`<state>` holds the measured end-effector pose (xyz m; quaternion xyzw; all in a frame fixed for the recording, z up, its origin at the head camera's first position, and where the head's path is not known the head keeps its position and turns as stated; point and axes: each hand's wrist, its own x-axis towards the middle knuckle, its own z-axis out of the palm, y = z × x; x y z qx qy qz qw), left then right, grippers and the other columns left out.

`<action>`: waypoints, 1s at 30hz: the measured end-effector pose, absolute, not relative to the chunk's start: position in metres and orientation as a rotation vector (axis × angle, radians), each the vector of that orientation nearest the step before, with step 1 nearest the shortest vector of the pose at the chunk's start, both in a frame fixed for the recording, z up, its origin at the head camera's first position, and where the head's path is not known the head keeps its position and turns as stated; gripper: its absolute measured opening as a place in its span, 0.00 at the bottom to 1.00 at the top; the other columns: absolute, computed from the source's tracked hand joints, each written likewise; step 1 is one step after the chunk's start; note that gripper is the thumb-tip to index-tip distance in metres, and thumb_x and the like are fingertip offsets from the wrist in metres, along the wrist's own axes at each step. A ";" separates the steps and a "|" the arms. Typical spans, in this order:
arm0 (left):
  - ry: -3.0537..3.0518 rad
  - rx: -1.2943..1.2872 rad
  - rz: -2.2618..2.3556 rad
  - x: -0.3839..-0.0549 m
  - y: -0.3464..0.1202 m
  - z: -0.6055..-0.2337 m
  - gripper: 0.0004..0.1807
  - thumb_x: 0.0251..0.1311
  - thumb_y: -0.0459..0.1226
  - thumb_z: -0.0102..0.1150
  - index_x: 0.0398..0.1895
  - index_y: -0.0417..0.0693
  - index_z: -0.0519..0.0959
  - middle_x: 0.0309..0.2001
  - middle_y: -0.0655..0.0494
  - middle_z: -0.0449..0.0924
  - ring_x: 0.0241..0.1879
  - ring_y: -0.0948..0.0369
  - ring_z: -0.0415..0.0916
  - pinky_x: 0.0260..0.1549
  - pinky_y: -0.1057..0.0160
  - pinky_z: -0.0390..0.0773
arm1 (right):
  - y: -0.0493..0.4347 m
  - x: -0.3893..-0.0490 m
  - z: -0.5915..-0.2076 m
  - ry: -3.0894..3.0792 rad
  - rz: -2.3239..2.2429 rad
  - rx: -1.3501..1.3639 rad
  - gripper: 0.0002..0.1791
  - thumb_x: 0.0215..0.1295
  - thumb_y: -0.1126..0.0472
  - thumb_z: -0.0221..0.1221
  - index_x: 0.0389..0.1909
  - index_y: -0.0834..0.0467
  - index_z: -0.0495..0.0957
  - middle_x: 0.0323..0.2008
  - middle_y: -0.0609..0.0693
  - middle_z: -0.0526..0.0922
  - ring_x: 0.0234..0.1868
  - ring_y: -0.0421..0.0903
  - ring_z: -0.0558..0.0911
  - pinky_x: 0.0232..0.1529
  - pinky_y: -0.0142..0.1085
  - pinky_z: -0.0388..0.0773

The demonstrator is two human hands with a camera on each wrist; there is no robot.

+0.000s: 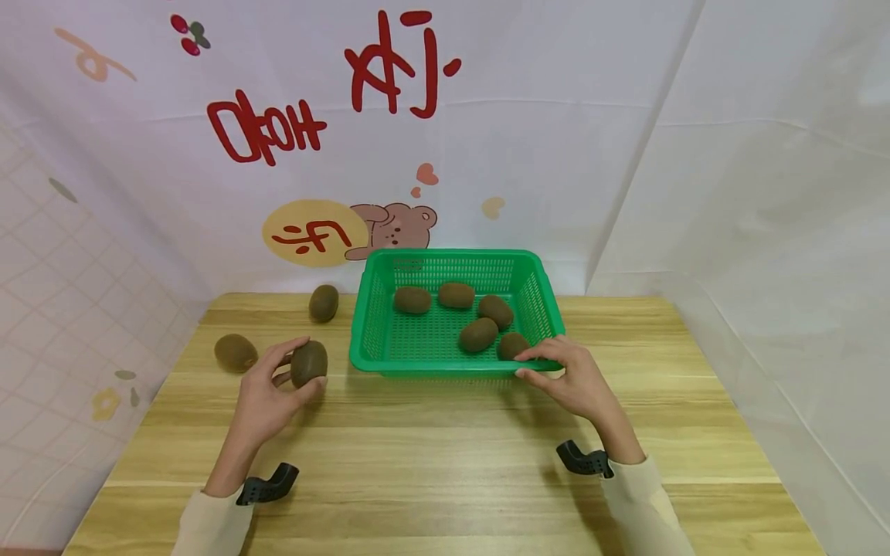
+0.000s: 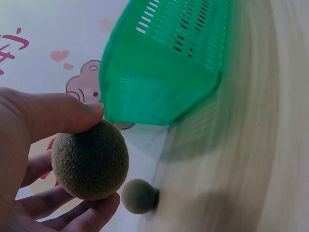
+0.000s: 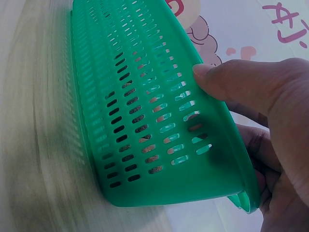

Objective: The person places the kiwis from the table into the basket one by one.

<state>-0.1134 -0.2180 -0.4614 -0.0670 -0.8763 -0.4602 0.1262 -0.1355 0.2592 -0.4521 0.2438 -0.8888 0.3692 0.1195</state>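
Observation:
Between thumb and fingers, my left hand (image 1: 267, 401) holds a brown fuzzy kiwi (image 1: 309, 364), left of the green plastic basket (image 1: 445, 366). The left wrist view shows the same kiwi (image 2: 91, 160) pinched, apart from the basket's wall (image 2: 145, 87). My right hand (image 1: 573, 378) grips the basket's front right corner, thumb outside and fingers over the rim, as the right wrist view also shows at the rim (image 3: 231, 140). Inside the basket lie several kiwis (image 1: 478, 335), one partly hidden by the right fingers.
Two more kiwis rest on the wooden table (image 1: 445, 463): one kiwi (image 1: 324, 303) near the back edge, another kiwi (image 1: 236, 353) left of my left hand. Behind the table hangs a printed white cloth (image 1: 556, 139). Each wrist wears a black mount (image 1: 271, 485).

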 end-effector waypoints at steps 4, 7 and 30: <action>-2.534 -0.202 -1.339 -0.114 -0.215 -0.455 0.36 0.56 0.34 0.76 0.70 0.49 0.75 0.64 0.46 0.76 0.57 0.51 0.75 0.47 0.86 0.74 | 0.259 -0.135 -0.453 -2.602 1.082 0.704 0.11 0.59 0.57 0.75 0.43 0.45 0.89 0.39 0.46 0.90 0.43 0.44 0.80 0.44 0.45 0.80; -2.523 -0.202 -1.346 -0.115 -0.212 -0.450 0.36 0.56 0.36 0.76 0.70 0.47 0.75 0.64 0.46 0.76 0.57 0.51 0.75 0.47 0.85 0.75 | 0.259 -0.135 -0.453 -2.604 1.088 0.702 0.11 0.59 0.57 0.74 0.43 0.45 0.89 0.38 0.46 0.90 0.43 0.44 0.80 0.45 0.46 0.80; -2.438 -0.239 -1.450 -0.119 -0.191 -0.419 0.35 0.57 0.36 0.76 0.70 0.55 0.75 0.67 0.51 0.75 0.58 0.57 0.75 0.51 0.82 0.76 | 0.260 -0.135 -0.453 -2.608 1.058 0.696 0.11 0.59 0.56 0.74 0.43 0.46 0.89 0.39 0.46 0.90 0.44 0.42 0.80 0.47 0.44 0.80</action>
